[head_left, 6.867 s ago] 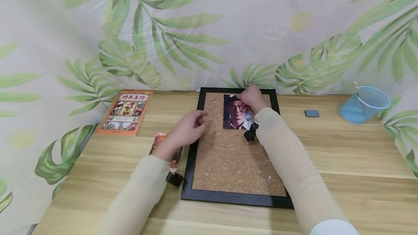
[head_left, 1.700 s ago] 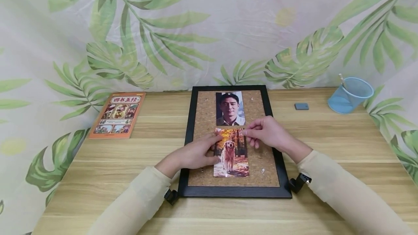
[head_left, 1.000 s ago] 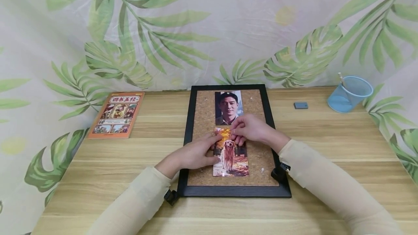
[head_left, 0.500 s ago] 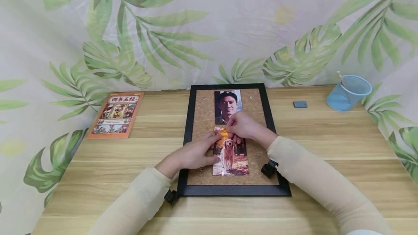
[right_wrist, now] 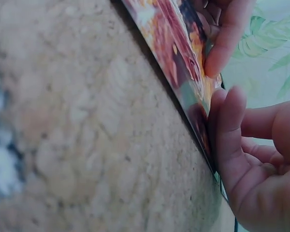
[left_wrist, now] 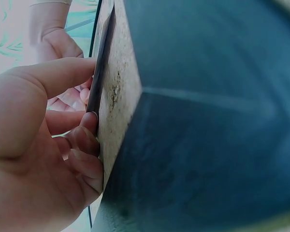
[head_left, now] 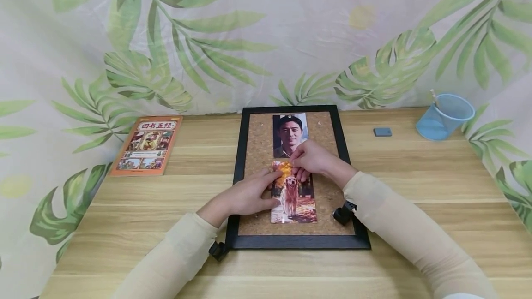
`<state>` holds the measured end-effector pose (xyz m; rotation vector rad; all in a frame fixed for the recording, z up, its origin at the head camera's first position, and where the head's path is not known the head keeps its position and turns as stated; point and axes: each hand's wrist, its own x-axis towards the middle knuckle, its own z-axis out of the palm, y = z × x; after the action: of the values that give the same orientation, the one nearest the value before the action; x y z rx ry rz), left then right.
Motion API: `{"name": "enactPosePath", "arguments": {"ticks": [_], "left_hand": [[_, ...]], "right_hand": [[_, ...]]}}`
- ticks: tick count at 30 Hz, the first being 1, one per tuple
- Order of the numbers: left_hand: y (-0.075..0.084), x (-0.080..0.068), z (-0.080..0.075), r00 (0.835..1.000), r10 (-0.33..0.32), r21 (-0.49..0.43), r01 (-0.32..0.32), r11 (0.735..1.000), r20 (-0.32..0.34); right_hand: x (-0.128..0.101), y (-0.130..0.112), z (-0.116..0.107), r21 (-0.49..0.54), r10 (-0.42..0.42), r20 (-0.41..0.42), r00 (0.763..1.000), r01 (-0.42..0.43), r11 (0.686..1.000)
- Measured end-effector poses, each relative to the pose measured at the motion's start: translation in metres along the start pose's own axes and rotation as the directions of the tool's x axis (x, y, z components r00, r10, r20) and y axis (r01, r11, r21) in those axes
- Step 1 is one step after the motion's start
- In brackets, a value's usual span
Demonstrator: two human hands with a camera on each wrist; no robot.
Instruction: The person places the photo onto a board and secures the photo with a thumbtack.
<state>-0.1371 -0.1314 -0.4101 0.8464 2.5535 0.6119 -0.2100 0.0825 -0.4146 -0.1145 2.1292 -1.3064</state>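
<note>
Item: dog photo [head_left: 293,200], portrait format, lying flat on the lower half of the cork board [head_left: 257,151], just below the portrait photo [head_left: 290,135], which sits at the board's 12 o'clock end; the two prints lie close together, whether touching cannot be told. Right hand [head_left: 313,159]: at the 12 o'clock edge of the dog photo, fingers curled and bunched together, tips pressing down at the top centre; whether a pin sits between them cannot be told, as the fingers hide that spot. Left hand [head_left: 249,195]: at the 9 o'clock edge of the dog photo, fingers nearly straight, laid flat on the print and the cork beside it; the left wrist view shows the fingertips [left_wrist: 84,140] against the print's edge. Handling note, as judgement: the step reads as fastening the top of the dog photo to the cork; it goes best if the left hand keeps the print square to the portrait above while the right presses straight down, not at a slant, so the print does not skew or crease. Board frame [head_left: 297,242]: black, resting on the wooden tabletop [head_left: 415,188]. Surroundings: orange booklet [head_left: 147,144] at 10 o'clock of the board, well apart; small grey block [head_left: 382,131] and blue mesh cup [head_left: 445,116] toward 2 o'clock; leaf-print cloth [head_left: 208,36] behind.
</note>
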Motion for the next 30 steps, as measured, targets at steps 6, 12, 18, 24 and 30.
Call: {"name": "enactPosePath", "arguments": {"ticks": [6, 12, 18, 24, 30], "left_hand": [[-0.001, 0.0, 0.001, 1.0, 0.006, 0.009, -0.006, 1.0, -0.01], [-0.001, -0.002, 0.002, 1.0, -0.019, 0.004, 0.019, 1.0, -0.003], [-0.001, -0.003, 0.002, 0.999, -0.049, 0.003, 0.049, 0.999, 0.005], [-0.001, -0.004, 0.002, 0.999, -0.043, -0.009, 0.043, 0.999, -0.006], [-0.002, -0.004, 0.003, 0.999, -0.037, -0.01, 0.037, 0.999, -0.019]], "right_hand": [[-0.001, 0.0, -0.002, -0.128, -0.009, -0.041, 0.999, 0.004, 0.992], [-0.001, 0.005, -0.002, -0.177, -0.004, -0.063, 0.998, -0.007, 0.984], [0.001, 0.007, -0.001, -0.212, -0.019, -0.084, 0.996, 0.001, 0.977], [0.001, 0.009, 0.0, -0.211, -0.021, -0.098, 0.995, 0.0, 0.978], [-0.001, 0.011, -0.001, -0.142, -0.02, -0.094, 0.995, 0.006, 0.99]]}}
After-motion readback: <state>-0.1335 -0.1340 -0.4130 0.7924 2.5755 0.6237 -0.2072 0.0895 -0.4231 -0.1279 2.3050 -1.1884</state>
